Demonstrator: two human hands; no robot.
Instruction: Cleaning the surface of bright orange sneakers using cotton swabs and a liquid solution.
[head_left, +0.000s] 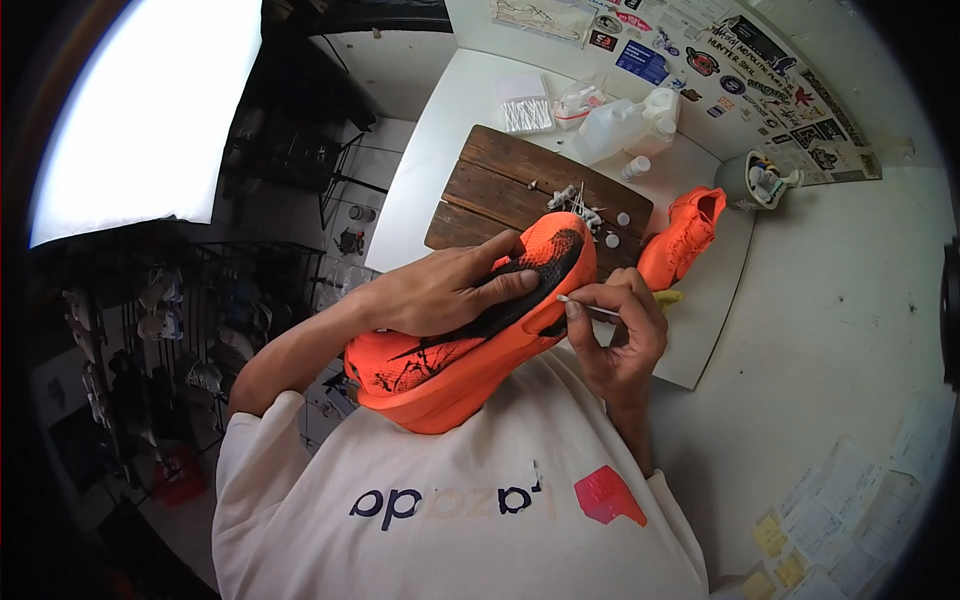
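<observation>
An orange running shoe (442, 397) with black markings is tilted on its side above my lap, close against my shirt. My left hand (442, 289) grips it across the dark part of the upper, thumb and fingers spread over the surface. A white cotton swab (600, 309) is pinched between the thumb and fingers of my right hand (622, 322). The swab's tip is at the orange midsole edge near the shoe's far end; whether it touches cannot be told. A matching orange shoe (679, 240) stands on the white table beyond my right hand.
On the white table (405, 217), a dark wooden board (495, 180) bears used swabs (581, 206) and small white caps (623, 219). Behind it are a swab box (526, 112), plastic jugs (611, 127) and a small bottle (636, 168). A pot (750, 180) stands by the wall at right. Shoe racks fill the left.
</observation>
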